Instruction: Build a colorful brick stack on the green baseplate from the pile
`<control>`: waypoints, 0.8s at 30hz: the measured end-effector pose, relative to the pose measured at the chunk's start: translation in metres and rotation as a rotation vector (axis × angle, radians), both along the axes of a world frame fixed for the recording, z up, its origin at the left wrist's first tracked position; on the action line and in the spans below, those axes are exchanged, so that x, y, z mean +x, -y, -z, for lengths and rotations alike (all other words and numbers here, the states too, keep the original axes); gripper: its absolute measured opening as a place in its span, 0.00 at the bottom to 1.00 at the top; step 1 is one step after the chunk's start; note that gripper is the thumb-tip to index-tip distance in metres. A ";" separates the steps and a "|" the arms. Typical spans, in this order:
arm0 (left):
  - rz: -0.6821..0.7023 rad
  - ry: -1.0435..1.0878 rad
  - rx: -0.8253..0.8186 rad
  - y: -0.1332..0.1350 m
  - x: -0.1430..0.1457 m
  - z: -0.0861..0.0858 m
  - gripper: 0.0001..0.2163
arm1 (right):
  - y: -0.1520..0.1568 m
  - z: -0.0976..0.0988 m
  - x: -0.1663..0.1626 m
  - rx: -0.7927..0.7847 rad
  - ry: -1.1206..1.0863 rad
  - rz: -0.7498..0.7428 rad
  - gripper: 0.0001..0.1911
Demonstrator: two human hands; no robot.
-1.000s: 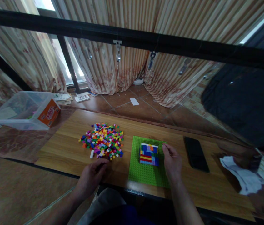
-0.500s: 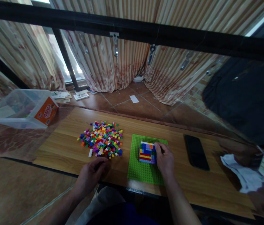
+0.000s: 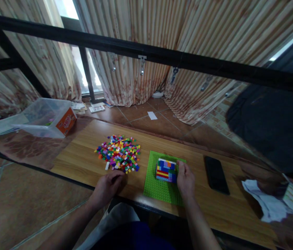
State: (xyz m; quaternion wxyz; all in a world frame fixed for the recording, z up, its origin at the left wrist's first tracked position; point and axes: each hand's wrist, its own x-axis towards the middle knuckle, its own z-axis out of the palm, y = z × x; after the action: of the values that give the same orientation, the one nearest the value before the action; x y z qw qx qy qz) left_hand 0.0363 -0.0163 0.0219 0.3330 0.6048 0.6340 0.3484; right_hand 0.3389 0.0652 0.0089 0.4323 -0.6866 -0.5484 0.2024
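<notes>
A small block built of coloured toy bricks [image 3: 166, 171], with red, yellow, blue and white rows, sits on the green baseplate [image 3: 153, 189]. My right hand [image 3: 186, 180] is at the block's right edge, its fingers curled together; whether they touch the block or hold a small brick cannot be made out. Left of the baseplate, my left hand [image 3: 108, 187] rests at the table's front edge, thumb and fingers closed in a pinch. What is in that pinch, if anything, is too small to see. Just beyond it spreads a pile of loose toy bricks [image 3: 120, 152].
A black phone [image 3: 216, 174] lies right of the baseplate on the wooden tabletop [image 3: 81, 152]. Crumpled white paper [image 3: 266, 201] is at the far right. A clear plastic bin [image 3: 41, 119] with an orange label stands far left. A dark metal rail [image 3: 156, 57] crosses beyond the table.
The camera view has shifted, so the scene sits a little farther right and lower. My right hand has drawn slightly away from the block's upper right corner. My left hand stays pinched near the pile.
</notes>
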 end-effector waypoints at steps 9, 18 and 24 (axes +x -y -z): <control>0.024 -0.024 0.040 0.001 0.000 0.003 0.11 | 0.057 -0.023 -0.044 0.183 -0.042 -0.106 0.21; 0.020 0.036 0.030 0.003 0.000 -0.002 0.09 | 0.077 0.003 -0.118 0.215 0.226 -0.484 0.15; 0.037 0.072 0.087 0.007 0.000 0.005 0.09 | 0.055 0.008 -0.127 0.237 0.327 -0.460 0.16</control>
State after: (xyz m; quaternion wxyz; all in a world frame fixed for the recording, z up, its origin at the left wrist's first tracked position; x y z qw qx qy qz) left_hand 0.0363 -0.0235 0.0169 0.3355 0.6173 0.5946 0.3909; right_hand 0.2121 0.0104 0.0014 0.3582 -0.5127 -0.7715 0.1164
